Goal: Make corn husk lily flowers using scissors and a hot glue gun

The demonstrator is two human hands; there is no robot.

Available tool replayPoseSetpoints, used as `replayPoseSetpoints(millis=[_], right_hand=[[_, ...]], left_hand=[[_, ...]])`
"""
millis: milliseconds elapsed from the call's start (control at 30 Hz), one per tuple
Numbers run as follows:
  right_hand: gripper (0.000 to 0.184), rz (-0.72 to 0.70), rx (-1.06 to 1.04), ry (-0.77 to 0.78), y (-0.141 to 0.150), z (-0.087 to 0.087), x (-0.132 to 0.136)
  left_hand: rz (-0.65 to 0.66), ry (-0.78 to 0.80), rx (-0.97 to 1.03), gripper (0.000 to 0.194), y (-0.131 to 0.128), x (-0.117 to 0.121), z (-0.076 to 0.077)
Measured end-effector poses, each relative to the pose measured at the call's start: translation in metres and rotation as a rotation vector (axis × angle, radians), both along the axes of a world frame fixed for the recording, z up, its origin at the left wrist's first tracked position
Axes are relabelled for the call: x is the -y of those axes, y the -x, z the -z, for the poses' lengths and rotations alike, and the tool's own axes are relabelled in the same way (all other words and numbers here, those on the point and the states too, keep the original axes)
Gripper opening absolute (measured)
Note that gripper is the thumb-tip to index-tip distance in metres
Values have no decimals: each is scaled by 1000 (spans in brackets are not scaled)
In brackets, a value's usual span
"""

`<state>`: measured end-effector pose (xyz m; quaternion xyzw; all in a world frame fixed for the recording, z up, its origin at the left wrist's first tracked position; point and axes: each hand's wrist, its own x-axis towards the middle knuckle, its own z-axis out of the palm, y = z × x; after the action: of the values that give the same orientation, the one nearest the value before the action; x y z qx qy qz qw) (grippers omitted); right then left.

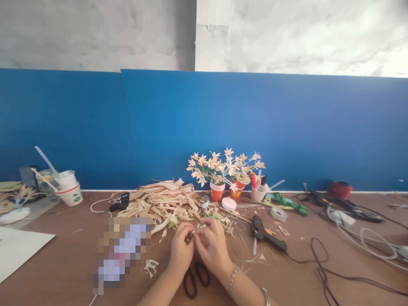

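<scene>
My left hand (183, 245) and my right hand (213, 243) meet in the middle of the table, fingertips pinched close together. Between them is a tiny pale bit, mostly covered by the fingers and too small to name. Just below the hands, black-handled scissors (190, 284) lie on the table under my wrists, their blades hidden. Right behind the fingers spreads a pile of dry, straw-coloured husk strips (162, 195). Cut scraps (151, 267) lie left of my left forearm.
Red cups (217, 193) hold pale star-shaped flowers (213, 163) at the back. A black glue gun (266, 235) lies right, its cord trailing. Nearby are a white ribbon roll (228, 204) and clear tape (278, 213). A blurred-out object (123, 255) and paper cup (70, 195) are left.
</scene>
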<state>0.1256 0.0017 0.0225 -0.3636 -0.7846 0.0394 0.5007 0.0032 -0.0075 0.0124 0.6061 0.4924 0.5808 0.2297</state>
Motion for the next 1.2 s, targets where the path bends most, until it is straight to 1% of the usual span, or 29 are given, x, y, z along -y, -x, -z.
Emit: replayPoseSetpoints(millis=[167, 333, 400, 500, 633, 867, 1000, 1100, 1200], right_hand=[[15, -21, -54, 56, -3, -5, 2], [5, 5, -159, 160, -5, -4, -3], [9, 1, -180, 230, -4, -2, -6], [16, -47, -209, 336, -3, 0, -9], [17, -97, -250, 431, -4, -1, -8], [15, -146, -275, 449, -4, -3, -8], [15, -148, -295, 461, -4, -2, -9], [11, -146, -337, 468, -6, -2, -11], [8, -187, -371, 484, -8, -3, -14]], left_hand=[[-37, 21, 50, 8, 3, -3, 2], [-68, 25, 87, 5, 6, -7, 5], [-63, 25, 92, 5, 7, -7, 5], [-53, 19, 89, 6, 6, -7, 4], [-43, 20, 84, 7, 4, -6, 4], [-37, 25, 87, 7, 5, -8, 7], [-19, 24, 94, 7, 6, -8, 6], [30, 32, 102, 7, 4, -8, 4], [116, 58, 112, 9, 3, -7, 3]])
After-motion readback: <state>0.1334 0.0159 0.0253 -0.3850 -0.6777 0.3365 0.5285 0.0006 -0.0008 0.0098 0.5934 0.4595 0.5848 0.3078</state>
